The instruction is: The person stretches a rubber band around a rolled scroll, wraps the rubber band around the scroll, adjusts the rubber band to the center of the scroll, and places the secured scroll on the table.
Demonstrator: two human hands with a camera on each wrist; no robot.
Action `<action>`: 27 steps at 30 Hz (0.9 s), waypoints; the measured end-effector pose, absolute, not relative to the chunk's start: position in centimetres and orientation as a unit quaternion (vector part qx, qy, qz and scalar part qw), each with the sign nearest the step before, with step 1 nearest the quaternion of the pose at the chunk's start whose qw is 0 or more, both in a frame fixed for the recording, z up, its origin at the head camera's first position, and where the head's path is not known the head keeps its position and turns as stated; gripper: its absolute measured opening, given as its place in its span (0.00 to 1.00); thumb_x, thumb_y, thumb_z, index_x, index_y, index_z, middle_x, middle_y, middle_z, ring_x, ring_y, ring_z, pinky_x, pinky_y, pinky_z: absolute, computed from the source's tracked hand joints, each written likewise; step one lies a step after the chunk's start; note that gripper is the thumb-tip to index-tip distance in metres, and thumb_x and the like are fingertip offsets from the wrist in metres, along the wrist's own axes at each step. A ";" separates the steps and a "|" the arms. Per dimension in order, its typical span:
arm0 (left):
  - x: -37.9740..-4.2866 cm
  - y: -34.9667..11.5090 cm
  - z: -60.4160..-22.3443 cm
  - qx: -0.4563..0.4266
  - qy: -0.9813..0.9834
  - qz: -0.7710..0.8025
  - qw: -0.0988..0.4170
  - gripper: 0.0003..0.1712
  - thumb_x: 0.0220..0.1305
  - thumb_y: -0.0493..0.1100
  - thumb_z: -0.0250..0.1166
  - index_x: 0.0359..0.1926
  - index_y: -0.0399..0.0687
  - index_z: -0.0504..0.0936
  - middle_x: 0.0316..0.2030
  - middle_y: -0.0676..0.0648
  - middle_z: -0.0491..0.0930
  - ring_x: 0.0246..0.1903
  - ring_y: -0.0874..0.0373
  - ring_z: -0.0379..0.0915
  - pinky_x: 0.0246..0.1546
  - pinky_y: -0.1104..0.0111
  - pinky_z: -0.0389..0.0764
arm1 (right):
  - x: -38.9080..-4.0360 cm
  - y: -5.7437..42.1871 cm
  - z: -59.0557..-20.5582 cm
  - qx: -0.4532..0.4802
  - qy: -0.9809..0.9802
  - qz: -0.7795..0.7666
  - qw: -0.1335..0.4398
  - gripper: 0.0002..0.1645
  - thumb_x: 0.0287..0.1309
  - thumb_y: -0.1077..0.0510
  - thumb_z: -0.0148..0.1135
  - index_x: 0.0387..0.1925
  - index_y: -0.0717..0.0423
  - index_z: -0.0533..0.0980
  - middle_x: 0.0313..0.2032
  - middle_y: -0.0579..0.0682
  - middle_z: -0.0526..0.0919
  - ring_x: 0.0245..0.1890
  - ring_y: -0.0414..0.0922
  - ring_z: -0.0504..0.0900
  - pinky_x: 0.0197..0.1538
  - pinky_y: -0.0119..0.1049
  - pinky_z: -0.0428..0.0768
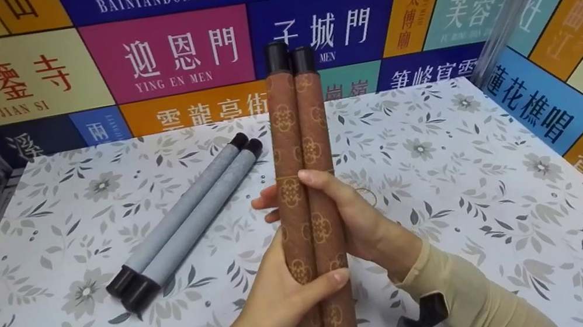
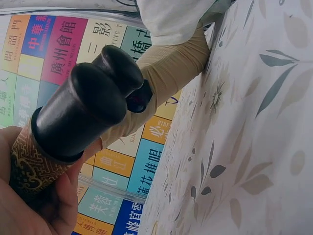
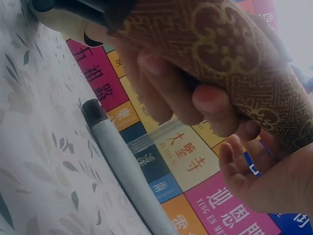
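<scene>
Two brown hanging scrolls with gold patterns and black end knobs stand side by side, upright in the head view. My left hand grips them low down, its thumb laid across the front of both. Higher up, my right hand holds the pair, thumb on the front beside a thin band and fingertips showing past the left side. In the left wrist view the black knobs jut out of the left hand. Left fingers curl round the patterned roll in the right wrist view.
Two pale grey scrolls with black ends lie slantwise on the leaf-patterned table cover, left of my hands. A thin loop lies behind my right hand. Colourful lettered panels stand along the back and sides, with metal posts at the corners.
</scene>
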State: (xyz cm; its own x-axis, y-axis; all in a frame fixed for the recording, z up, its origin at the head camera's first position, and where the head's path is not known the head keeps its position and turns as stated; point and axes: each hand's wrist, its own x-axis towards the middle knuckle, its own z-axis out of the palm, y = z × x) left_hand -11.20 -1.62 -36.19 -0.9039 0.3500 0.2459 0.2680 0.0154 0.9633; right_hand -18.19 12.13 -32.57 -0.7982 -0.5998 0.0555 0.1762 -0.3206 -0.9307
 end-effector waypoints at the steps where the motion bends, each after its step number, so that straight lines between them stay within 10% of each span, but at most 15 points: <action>1: -11.2 -1.6 -36.2 0.215 0.712 0.668 0.029 0.42 0.49 0.48 0.72 0.64 0.60 0.61 0.53 0.51 0.74 0.49 0.60 0.75 0.55 0.67 0.75 | -18.1 12.1 -32.6 -0.195 0.529 -0.787 0.249 0.31 0.65 0.44 0.41 0.56 0.62 0.72 0.54 0.56 0.80 0.54 0.52 0.79 0.65 0.46 0.69; 11: -11.0 -1.4 -36.1 0.214 0.708 0.671 0.048 0.42 0.50 0.49 0.72 0.64 0.59 0.60 0.52 0.51 0.74 0.49 0.60 0.75 0.54 0.67 0.76 | -16.2 11.3 -31.1 -0.136 0.507 -0.842 0.126 0.33 0.69 0.37 0.30 0.60 0.54 0.65 0.48 0.51 0.83 0.42 0.43 0.82 0.45 0.36 0.80; 27: -10.5 -1.1 -36.1 0.205 0.683 0.699 0.054 0.40 0.51 0.46 0.71 0.63 0.59 0.62 0.53 0.49 0.74 0.49 0.58 0.75 0.52 0.67 0.78 | -16.2 11.4 -31.8 -0.139 0.513 -0.826 0.190 0.22 0.65 0.54 0.42 0.56 0.60 0.68 0.48 0.53 0.84 0.46 0.45 0.78 0.47 0.33 0.75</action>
